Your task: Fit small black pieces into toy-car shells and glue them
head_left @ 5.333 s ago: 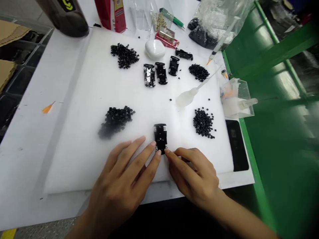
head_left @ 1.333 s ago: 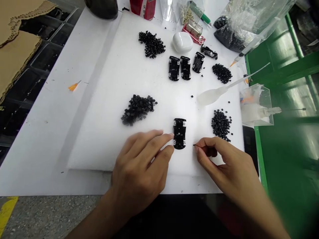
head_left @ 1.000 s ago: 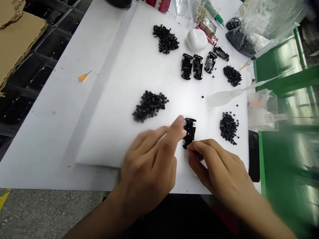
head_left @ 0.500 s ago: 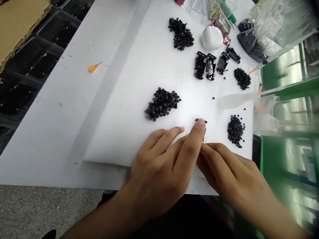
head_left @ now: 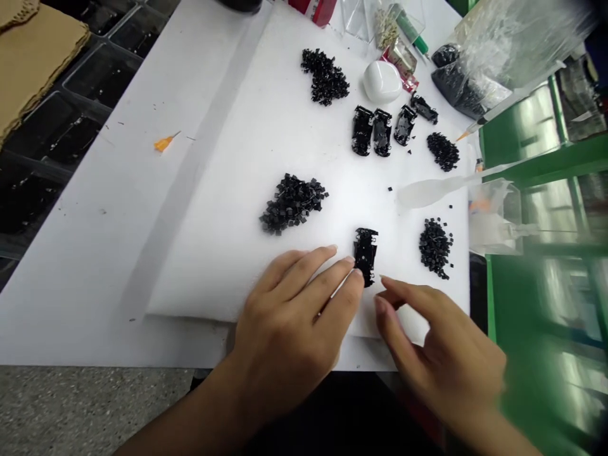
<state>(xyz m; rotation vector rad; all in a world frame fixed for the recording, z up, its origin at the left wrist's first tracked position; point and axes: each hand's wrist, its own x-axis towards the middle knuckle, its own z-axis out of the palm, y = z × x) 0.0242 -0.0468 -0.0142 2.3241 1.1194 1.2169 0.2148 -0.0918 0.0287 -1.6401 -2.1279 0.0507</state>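
- a small glossy black, roughly rectangular piece with notched sides (head_left: 365, 253) lies on a thick white foam-like pad (head_left: 228, 190), near the pad's edge closest to the person
- the person's left hand (head_left: 301, 310) is palm down, fingers loosely spread, its fingertips touching the left side of that piece
- the right hand (head_left: 434, 342) is just right of the piece, thumb and index fingertip held slightly apart
- beyond the left hand sits a heap of small flat black squares (head_left: 295, 202); right of the piece, near the right hand, is a heap of smaller black squares (head_left: 434, 247)
- a translucent white bottle with a long thin nozzle (head_left: 422, 192) lies on its side behind the right-hand heap
- farther back are four similar glossy black pieces (head_left: 363, 131), and behind them a shiny white rounded case (head_left: 382, 81)
- at the far right, a clear crinkled plastic bag (head_left: 503, 57) with dark contents
- on the white tabletop (head_left: 95, 272), left of the pad, lies an orange-hubbed needle (head_left: 163, 144)
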